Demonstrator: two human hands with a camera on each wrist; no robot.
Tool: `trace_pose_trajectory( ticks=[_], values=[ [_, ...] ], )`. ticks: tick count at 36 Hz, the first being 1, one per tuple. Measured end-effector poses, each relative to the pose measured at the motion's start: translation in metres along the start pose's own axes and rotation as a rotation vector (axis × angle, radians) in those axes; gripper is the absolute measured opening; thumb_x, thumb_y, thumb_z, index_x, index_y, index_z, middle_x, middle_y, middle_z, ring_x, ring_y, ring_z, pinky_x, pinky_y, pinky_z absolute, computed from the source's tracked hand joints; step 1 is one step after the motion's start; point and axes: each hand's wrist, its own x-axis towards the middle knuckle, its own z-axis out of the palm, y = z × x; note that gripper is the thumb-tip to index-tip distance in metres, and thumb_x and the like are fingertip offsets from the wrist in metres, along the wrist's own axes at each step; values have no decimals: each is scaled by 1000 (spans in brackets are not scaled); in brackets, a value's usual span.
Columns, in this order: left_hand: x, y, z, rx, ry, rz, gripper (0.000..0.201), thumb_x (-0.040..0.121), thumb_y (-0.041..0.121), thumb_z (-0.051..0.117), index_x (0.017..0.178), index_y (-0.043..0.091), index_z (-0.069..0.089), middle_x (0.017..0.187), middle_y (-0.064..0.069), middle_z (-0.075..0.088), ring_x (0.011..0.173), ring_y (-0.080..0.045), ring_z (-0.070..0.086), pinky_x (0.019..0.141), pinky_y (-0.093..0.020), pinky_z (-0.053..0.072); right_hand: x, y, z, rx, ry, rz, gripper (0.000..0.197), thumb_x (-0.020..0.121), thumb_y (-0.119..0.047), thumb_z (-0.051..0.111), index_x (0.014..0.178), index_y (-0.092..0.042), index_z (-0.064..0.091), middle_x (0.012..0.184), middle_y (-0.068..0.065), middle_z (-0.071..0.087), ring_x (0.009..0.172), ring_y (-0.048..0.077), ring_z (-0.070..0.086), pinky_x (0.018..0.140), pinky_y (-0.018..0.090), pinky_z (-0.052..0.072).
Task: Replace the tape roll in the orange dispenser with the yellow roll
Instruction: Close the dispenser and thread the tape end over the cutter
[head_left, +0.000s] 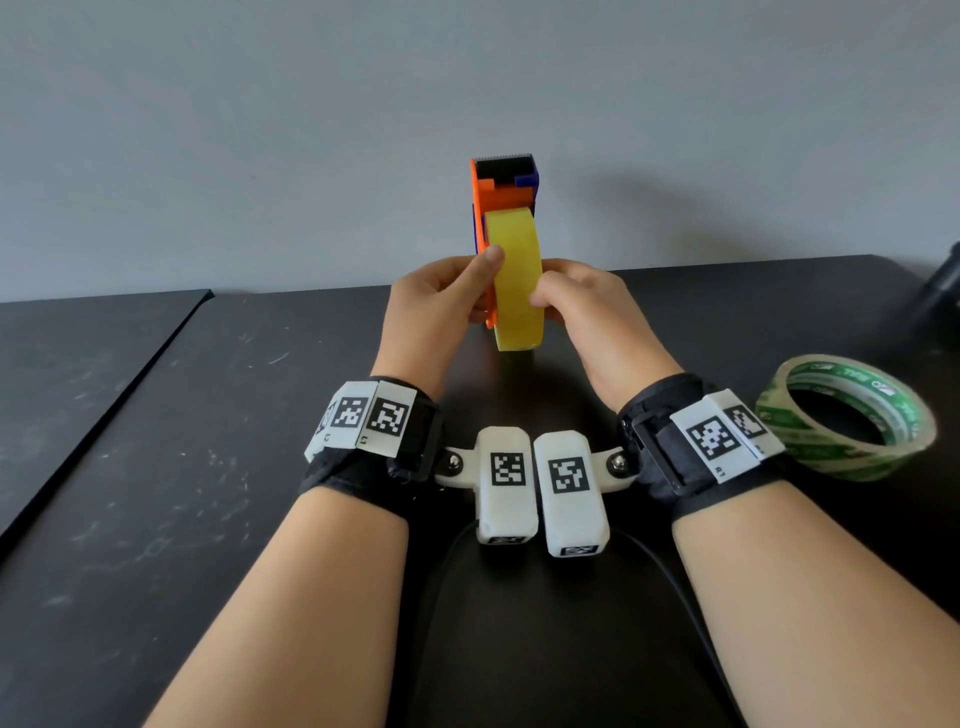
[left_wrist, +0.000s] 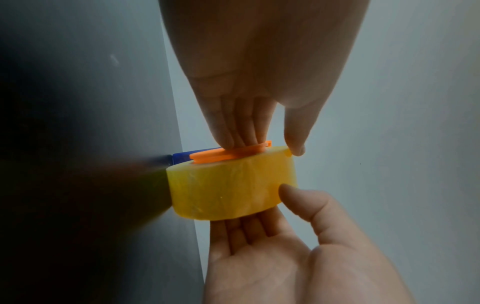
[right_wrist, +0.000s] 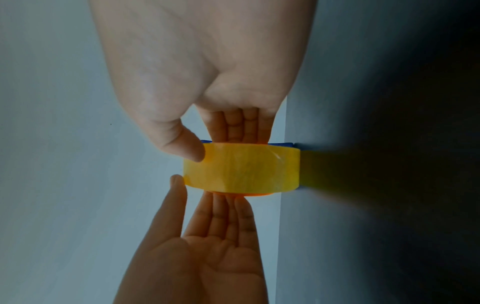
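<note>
- The orange dispenser (head_left: 501, 208) is held upright above the dark bench (head_left: 156, 467), its serrated cutter end pointing up and away, against the grey wall.
- The yellow roll (head_left: 517, 280) sits in the dispenser, edge-on to the head camera, its lower rim close to the bench.
- The left hand (head_left: 441, 306) holds the dispenser's orange side: straight fingers (left_wrist: 233, 127) lie flat on the orange plate, the thumb tip touches the roll's rim.
- The right hand (head_left: 587, 312) grips the roll from the other side, fingers (right_wrist: 241, 125) flat on its face and thumb pressing the roll's outer band.
- A clear tape roll with green print (head_left: 847, 415) lies flat on the bench, near right, just beside the right wrist.
- A dark object at the far right edge is too cut off to identify.
</note>
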Motion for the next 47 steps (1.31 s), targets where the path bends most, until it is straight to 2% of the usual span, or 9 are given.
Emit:
trace_pose_trajectory(
  ticks=[7, 12, 17, 21, 25, 35, 41, 44, 47],
  values=[
    [-1, 0, -1, -26, -99, -31, 32, 85, 4, 66, 117, 5, 67, 104, -9, 75, 90, -16, 71, 85, -27, 57, 2, 0, -1, -19, 28, 11, 26, 94, -18, 47, 104, -6, 67, 102, 10, 69, 92, 16, 62, 79, 27, 47],
    [0, -2, -3, -51, -75, -33, 31, 84, 7, 69, 115, 4, 69, 103, -11, 76, 90, -17, 71, 82, -25, 57, 1, 0, 0, 19, 12, 27, 26, 93, -22, 49, 106, -12, 68, 106, 8, 69, 101, 19, 64, 89, 33, 50],
    [1, -3, -2, -42, -71, -30, 33, 84, 13, 72, 116, 3, 69, 103, -11, 76, 90, -18, 72, 83, -26, 57, 2, -1, 1, 87, 14, 62, 34, 67, -38, 55, 89, -18, 71, 108, 12, 70, 109, 28, 63, 104, 53, 44],
    [0, -3, -1, -16, -60, -23, 35, 82, 20, 74, 114, 6, 71, 102, -9, 76, 94, -23, 72, 86, -31, 58, 0, -2, 0, 85, 33, 63, 45, 66, -36, 53, 93, -2, 65, 109, 20, 66, 109, 34, 60, 104, 57, 42],
    [0, -3, -1, -9, -31, -10, 32, 82, 22, 75, 109, 6, 73, 98, -10, 77, 84, -18, 71, 83, -29, 58, 1, 0, 0, 65, 38, 57, 48, 69, -31, 51, 99, 5, 61, 111, 22, 65, 110, 36, 60, 105, 57, 42],
    [-2, 0, 1, -28, 43, 20, 18, 85, 25, 73, 90, 8, 76, 83, -13, 75, 68, -13, 68, 67, -21, 58, 2, 3, 0, 71, -14, 27, 37, 72, -23, 51, 98, -5, 69, 106, 15, 71, 107, 30, 63, 104, 53, 44],
    [-1, -1, 1, -36, 50, 0, 26, 87, 30, 69, 93, 6, 76, 90, -16, 76, 75, -16, 68, 75, -27, 59, 2, 4, 1, 77, -12, 30, 35, 77, -26, 52, 103, -12, 71, 107, 8, 72, 109, 25, 64, 105, 49, 45],
    [-1, 0, 0, -42, -15, -24, 20, 87, 19, 69, 103, 7, 74, 97, -13, 75, 81, -16, 68, 82, -30, 57, 3, 4, 0, 81, -5, 26, 30, 85, -22, 49, 103, -11, 70, 108, 11, 71, 108, 26, 64, 104, 49, 46],
    [-1, 0, 1, -30, -53, -23, 30, 85, 8, 68, 115, 4, 69, 103, -10, 75, 83, -11, 70, 78, -23, 55, 4, 5, 0, 87, -3, 18, 27, 85, -23, 49, 100, -17, 71, 108, 10, 72, 107, 25, 65, 104, 49, 46]
  ],
)
